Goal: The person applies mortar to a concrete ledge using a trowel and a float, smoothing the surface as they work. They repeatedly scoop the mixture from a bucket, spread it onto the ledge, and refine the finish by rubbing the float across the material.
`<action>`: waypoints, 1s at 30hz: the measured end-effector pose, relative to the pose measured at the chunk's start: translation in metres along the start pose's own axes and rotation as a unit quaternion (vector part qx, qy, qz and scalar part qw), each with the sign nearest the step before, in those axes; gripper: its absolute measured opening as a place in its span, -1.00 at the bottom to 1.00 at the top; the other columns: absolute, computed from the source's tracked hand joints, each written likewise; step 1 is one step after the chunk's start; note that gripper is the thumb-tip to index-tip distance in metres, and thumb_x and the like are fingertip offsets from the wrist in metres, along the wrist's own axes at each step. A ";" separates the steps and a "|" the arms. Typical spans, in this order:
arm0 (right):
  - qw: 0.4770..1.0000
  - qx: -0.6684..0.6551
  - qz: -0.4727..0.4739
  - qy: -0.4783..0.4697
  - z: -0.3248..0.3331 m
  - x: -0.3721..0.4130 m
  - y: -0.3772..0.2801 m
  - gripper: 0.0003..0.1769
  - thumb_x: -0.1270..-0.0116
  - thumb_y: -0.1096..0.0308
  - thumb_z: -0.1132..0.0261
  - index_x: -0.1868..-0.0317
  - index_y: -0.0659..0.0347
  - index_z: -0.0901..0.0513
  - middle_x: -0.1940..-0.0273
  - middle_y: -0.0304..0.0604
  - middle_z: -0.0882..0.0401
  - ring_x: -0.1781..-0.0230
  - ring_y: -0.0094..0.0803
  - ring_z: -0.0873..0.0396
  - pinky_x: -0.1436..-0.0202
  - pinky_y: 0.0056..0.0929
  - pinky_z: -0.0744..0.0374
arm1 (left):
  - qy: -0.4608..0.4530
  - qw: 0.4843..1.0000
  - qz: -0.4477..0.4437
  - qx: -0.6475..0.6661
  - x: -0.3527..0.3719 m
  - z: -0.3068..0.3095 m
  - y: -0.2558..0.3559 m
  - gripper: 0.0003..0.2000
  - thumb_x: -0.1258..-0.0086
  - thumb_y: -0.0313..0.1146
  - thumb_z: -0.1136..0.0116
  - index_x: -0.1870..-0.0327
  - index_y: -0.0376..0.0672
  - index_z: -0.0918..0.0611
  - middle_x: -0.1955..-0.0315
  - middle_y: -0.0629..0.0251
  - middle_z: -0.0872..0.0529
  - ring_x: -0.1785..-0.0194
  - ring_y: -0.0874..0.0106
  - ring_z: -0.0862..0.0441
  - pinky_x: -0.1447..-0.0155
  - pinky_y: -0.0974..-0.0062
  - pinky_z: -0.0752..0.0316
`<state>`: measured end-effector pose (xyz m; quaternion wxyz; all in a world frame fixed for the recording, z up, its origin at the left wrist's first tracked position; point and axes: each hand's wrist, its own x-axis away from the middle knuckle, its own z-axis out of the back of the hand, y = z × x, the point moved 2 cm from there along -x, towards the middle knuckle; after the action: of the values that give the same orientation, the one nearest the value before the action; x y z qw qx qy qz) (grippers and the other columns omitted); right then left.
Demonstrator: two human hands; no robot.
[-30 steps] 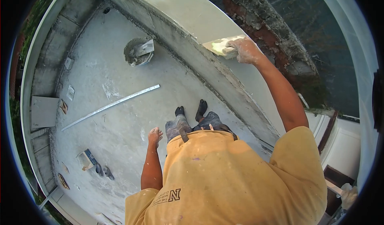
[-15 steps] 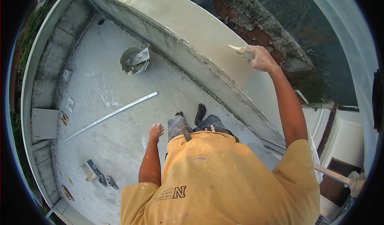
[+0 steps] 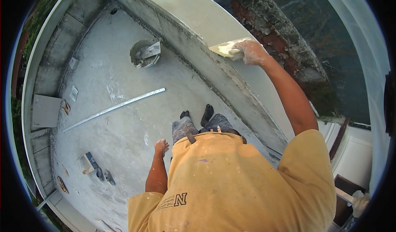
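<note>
My right hand [image 3: 252, 52] is closed round the handle of a plastering trowel [image 3: 225, 48], its pale blade smeared and catching yellowish light. The blade lies over the smooth, pale top of the parapet wall [image 3: 183, 7], its front end right at the rough inner edge. My left hand [image 3: 162, 147] hangs beside my thigh above the floor, fingers curled in, with nothing showing in them. Dried white plaster marks both hands.
A bucket [image 3: 135, 50] of grey mix with a flat tool in it stands by the wall. A long metal straightedge [image 3: 115, 108], an opened box [image 3: 87, 162] and sandals [image 3: 109, 177] lie on the floor. Beyond the wall is a drop. Another person's hand [image 3: 360, 203] shows lower right.
My right hand has brought the trowel left and inward across the wall top to its inner edge, the blade turning flatter. My left hand stays by my thigh. The view has shifted slightly.
</note>
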<state>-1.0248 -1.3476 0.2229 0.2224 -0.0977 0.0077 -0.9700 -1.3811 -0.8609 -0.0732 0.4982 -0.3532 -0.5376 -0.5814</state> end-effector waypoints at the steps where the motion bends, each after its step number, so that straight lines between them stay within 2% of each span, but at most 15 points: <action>1: 0.998 -0.013 -0.025 -0.049 0.008 0.012 -0.001 -0.46 0.12 0.53 -0.27 0.00 0.04 -0.64 0.14 -0.05 -0.68 0.06 -0.07 -0.63 -0.04 -0.20 -0.56 | -0.005 1.000 0.004 0.009 0.001 -0.003 -0.007 -0.69 -0.41 -0.20 -0.06 -0.06 -0.16 -0.53 0.21 0.26 -0.64 0.22 0.40 -0.62 0.19 0.38 -0.52; 3: 0.986 -0.040 -0.076 -0.141 0.029 0.028 0.000 -0.44 0.16 0.57 -0.26 0.02 0.05 -0.65 0.14 -0.05 -0.68 0.06 -0.07 -0.63 -0.05 -0.21 -0.55 | -0.012 1.000 -0.002 0.021 -0.002 -0.008 -0.013 -0.71 -0.42 -0.21 -0.06 -0.05 -0.14 -0.53 0.26 0.31 -0.64 0.27 0.43 -0.61 0.23 0.40 -0.51; 6: 0.993 -0.048 -0.108 0.005 0.013 0.024 0.007 -0.46 0.16 0.55 -0.26 0.04 0.08 -0.65 0.14 -0.03 -0.68 0.05 -0.06 -0.62 -0.07 -0.20 -0.54 | -0.023 0.999 -0.022 0.028 -0.011 -0.019 -0.017 -0.69 -0.41 -0.21 -0.07 -0.07 -0.15 -0.53 0.24 0.30 -0.65 0.27 0.43 -0.62 0.22 0.39 -0.51; 9: 0.991 0.051 -0.087 0.088 -0.054 0.021 -0.017 -0.60 0.06 0.50 -0.27 0.11 0.17 -0.58 0.22 0.00 -0.67 0.07 -0.07 -0.62 -0.05 -0.08 -0.48 | -0.027 0.999 -0.024 0.012 -0.004 -0.033 0.008 -0.66 -0.43 -0.17 -0.04 -0.09 -0.20 -0.52 0.11 0.19 -0.65 0.14 0.36 -0.64 0.10 0.35 -0.56; 12: 0.996 0.002 -0.088 -0.009 -0.020 0.059 -0.043 -0.64 0.05 0.46 -0.29 0.14 0.23 -0.59 0.21 0.05 -0.67 0.10 -0.03 -0.63 -0.03 -0.10 -0.52 | -0.024 0.996 -0.077 0.047 -0.001 -0.040 0.042 -0.61 -0.45 -0.14 -0.05 -0.16 -0.20 -0.49 0.03 0.14 -0.65 0.04 0.32 -0.64 0.01 0.32 -0.53; 14: 0.977 -0.044 -0.172 -0.119 0.018 0.079 -0.032 -0.65 0.03 0.39 -0.31 0.16 0.26 -0.62 0.16 0.10 -0.67 0.09 0.02 -0.63 -0.01 -0.12 -0.55 | -0.028 0.992 -0.103 0.063 0.000 -0.041 0.058 -0.59 -0.45 -0.13 -0.05 -0.18 -0.20 -0.48 0.00 0.12 -0.64 0.00 0.30 -0.64 -0.01 0.32 -0.53; 15: 0.965 -0.063 -0.240 -0.079 0.024 0.083 -0.012 -0.64 0.02 0.36 -0.32 0.15 0.28 -0.63 0.14 0.13 -0.66 0.08 0.04 -0.63 -0.02 -0.14 -0.56 | -0.029 0.990 -0.115 0.073 -0.002 -0.044 0.062 -0.58 -0.45 -0.12 -0.05 -0.19 -0.20 -0.48 -0.02 0.12 -0.64 -0.02 0.29 -0.64 -0.02 0.31 -0.53; 18: 0.907 -0.077 -0.414 0.003 0.031 0.070 0.048 -0.56 -0.01 0.29 -0.33 0.09 0.37 -0.63 0.13 0.20 -0.66 0.04 0.02 -0.64 -0.08 -0.17 -0.56 | -0.019 0.990 -0.118 0.074 -0.005 -0.046 0.060 -0.62 -0.48 -0.13 -0.05 -0.16 -0.19 -0.51 0.10 0.21 -0.68 0.08 0.37 -0.65 0.06 0.35 -0.54; 20: 0.887 -0.163 -0.432 0.016 0.010 0.039 0.058 -0.54 -0.01 0.28 -0.31 0.09 0.41 -0.62 0.10 0.25 -0.64 0.02 -0.01 -0.65 -0.11 -0.21 -0.56 | -0.026 0.994 -0.091 0.056 -0.006 -0.048 0.053 -0.60 -0.46 -0.13 -0.05 -0.18 -0.19 -0.49 0.01 0.14 -0.64 0.01 0.31 -0.64 0.00 0.32 -0.53; 22: 0.912 -0.102 -0.390 -0.073 0.028 -0.015 -0.013 -0.54 0.00 0.30 -0.30 0.08 0.40 -0.63 0.03 0.27 -0.61 -0.05 -0.04 -0.62 -0.16 -0.24 -0.54 | -0.034 0.997 -0.066 0.038 -0.007 -0.046 0.035 -0.59 -0.45 -0.13 -0.05 -0.19 -0.18 -0.48 -0.03 0.11 -0.63 -0.01 0.29 -0.63 -0.03 0.30 -0.52; 24: 0.943 -0.096 -0.294 -0.124 0.024 -0.024 -0.056 -0.53 0.02 0.33 -0.28 0.05 0.37 -0.62 0.10 0.26 -0.64 0.00 -0.02 -0.63 -0.11 -0.21 -0.56 | -0.049 0.996 -0.063 0.031 -0.013 -0.046 0.025 -0.60 -0.45 -0.13 -0.05 -0.18 -0.18 -0.48 -0.01 0.12 -0.63 0.00 0.30 -0.63 -0.03 0.30 -0.52; 27: 0.980 -0.065 -0.163 -0.094 0.023 0.008 -0.079 -0.57 0.01 0.35 -0.28 0.08 0.34 -0.62 0.18 0.20 -0.66 0.06 0.02 -0.64 -0.07 -0.14 -0.57 | -0.039 0.998 -0.046 0.031 -0.007 -0.049 0.025 -0.61 -0.44 -0.13 -0.06 -0.16 -0.18 -0.49 0.01 0.14 -0.63 0.03 0.31 -0.63 -0.01 0.31 -0.52; 30: 0.963 -0.161 -0.208 -0.063 0.027 0.044 -0.041 -0.61 0.03 0.37 -0.29 0.13 0.31 -0.61 0.20 0.18 -0.66 0.09 0.04 -0.63 -0.04 -0.06 -0.55 | -0.042 0.996 -0.060 0.054 -0.009 -0.045 0.026 -0.61 -0.43 -0.13 -0.07 -0.15 -0.17 -0.50 0.01 0.16 -0.63 0.03 0.32 -0.62 0.01 0.32 -0.52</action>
<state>-1.0763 -1.3291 0.2597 -0.0023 -0.1922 0.1294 -0.9728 -1.3484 -0.9015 -0.0826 0.4578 -0.3166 -0.6088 -0.5652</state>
